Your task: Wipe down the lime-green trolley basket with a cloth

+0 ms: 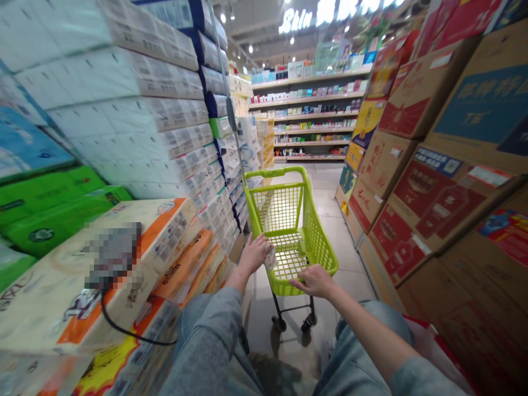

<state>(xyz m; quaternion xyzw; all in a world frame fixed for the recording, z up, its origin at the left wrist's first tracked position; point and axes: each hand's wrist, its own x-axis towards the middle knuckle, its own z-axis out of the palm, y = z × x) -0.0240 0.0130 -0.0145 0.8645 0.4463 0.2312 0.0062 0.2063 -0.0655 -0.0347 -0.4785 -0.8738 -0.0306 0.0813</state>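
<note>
In front of me stands a lime-green plastic shopping cart (325, 242) with a grid basket; only a small light-green piece shows inside it. My left hand (254, 254) is at the cart's near left side, fingers bent over a small whitish packet (270, 256), whose kind I cannot make out. My right hand (315, 279) is closed on the cart's near rim, its thumb pointing left along it. The fingers under that rim are hidden.
Stacked tissue packs (173, 104) rise on the left. A pixelated grey object (117, 250) with a black cable (124, 330) lies on a nearer pack (37, 308). Cardboard boxes (396, 165) line the right. Beyond the tiled aisle (325, 187) are shelves of small goods (313, 113).
</note>
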